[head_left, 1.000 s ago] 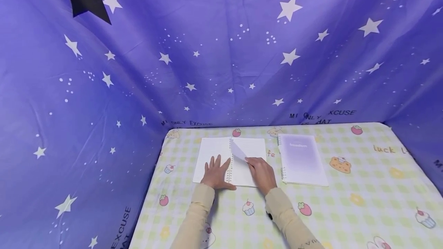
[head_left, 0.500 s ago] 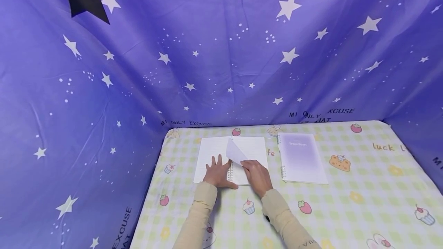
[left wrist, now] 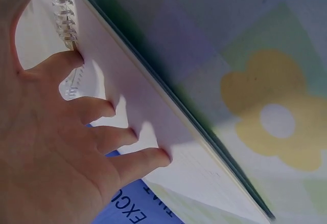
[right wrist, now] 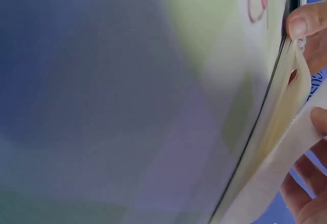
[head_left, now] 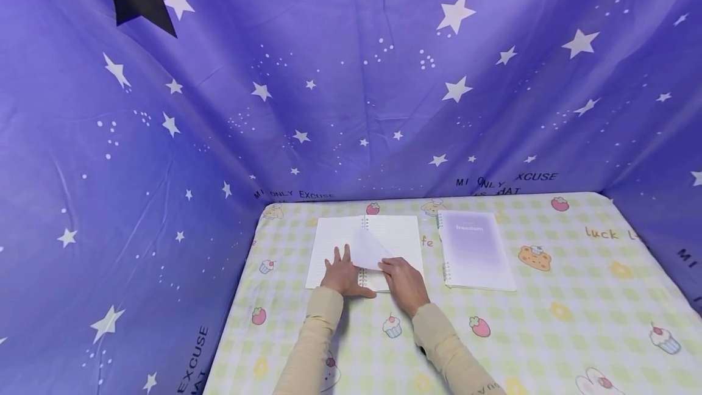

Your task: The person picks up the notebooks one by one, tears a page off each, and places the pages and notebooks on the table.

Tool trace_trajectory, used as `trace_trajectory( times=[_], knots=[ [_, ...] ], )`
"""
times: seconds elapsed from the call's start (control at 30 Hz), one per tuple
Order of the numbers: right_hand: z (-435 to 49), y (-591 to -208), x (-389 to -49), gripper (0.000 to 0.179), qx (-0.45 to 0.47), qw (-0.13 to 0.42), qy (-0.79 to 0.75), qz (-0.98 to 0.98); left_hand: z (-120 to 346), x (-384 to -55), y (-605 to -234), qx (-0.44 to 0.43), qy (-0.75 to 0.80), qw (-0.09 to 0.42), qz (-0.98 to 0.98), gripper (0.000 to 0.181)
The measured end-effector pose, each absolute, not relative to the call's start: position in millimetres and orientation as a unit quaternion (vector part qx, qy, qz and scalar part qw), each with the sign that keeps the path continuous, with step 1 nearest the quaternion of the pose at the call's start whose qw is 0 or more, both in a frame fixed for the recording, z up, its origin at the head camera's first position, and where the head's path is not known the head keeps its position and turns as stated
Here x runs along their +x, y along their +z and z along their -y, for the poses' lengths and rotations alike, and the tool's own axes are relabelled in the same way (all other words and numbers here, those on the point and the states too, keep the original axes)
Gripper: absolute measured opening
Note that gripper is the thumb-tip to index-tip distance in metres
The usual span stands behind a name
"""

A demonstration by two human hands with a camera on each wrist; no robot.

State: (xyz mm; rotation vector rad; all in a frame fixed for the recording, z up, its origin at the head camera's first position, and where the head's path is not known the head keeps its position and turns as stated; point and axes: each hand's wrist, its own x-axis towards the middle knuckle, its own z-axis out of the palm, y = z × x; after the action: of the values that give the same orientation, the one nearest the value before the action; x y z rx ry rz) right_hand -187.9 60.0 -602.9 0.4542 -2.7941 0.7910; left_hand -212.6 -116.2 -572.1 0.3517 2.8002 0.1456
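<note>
A spiral notebook (head_left: 403, 233) lies spread out, with its white ruled pages up. My left hand (head_left: 342, 273) rests with spread fingers on its left page, thumb reaching past the coil at the lower end; in the left wrist view the fingertips (left wrist: 163, 155) press the paper. With thumb and fingers my right hand (head_left: 404, 282) pinches a loose-looking sheet (head_left: 370, 252), bent diagonally across the coil (head_left: 362, 278) toward the left hand. The right wrist view has this sheet (right wrist: 276, 175) curving up from the pages beneath, the right thumb on it.
To the right lies a closed spiral notebook (head_left: 477, 255) with a purple-white cover reading "freedom". A checked cloth (head_left: 592, 303) with cartoon prints covers the table. Purple star-patterned curtains (head_left: 351, 78) hang behind and at both sides.
My right hand has drawn the sheet left and slightly toward me; its upper part now lies across the coil over the left page. The left hand has stayed in place.
</note>
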Motion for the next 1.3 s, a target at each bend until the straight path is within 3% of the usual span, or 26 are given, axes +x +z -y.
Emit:
trace_trajectory(
  times=[0.1,0.33,0.63,0.93,1.3],
  knots=[
    [-60,-601,-184,0.022,0.145,0.101,0.283,0.943,115,-212,-572,0.119,0.044,0.157,-0.979,0.099],
    [-61,-604,-172,0.020,0.146,0.112,0.326,0.927,120,-207,-571,0.089,0.139,0.140,-0.976,0.123],
    [-63,-604,-161,0.020,0.148,0.144,0.346,0.915,126,-204,-576,0.111,0.074,0.128,-0.983,0.119],
    [-66,-597,-149,0.022,0.172,0.172,0.362,0.900,132,-198,-596,0.136,0.164,0.078,-0.974,0.116],
    [-76,-588,-131,0.027,0.183,0.209,0.393,0.877,138,-205,-620,0.145,0.188,0.097,-0.966,0.108]
  ],
)
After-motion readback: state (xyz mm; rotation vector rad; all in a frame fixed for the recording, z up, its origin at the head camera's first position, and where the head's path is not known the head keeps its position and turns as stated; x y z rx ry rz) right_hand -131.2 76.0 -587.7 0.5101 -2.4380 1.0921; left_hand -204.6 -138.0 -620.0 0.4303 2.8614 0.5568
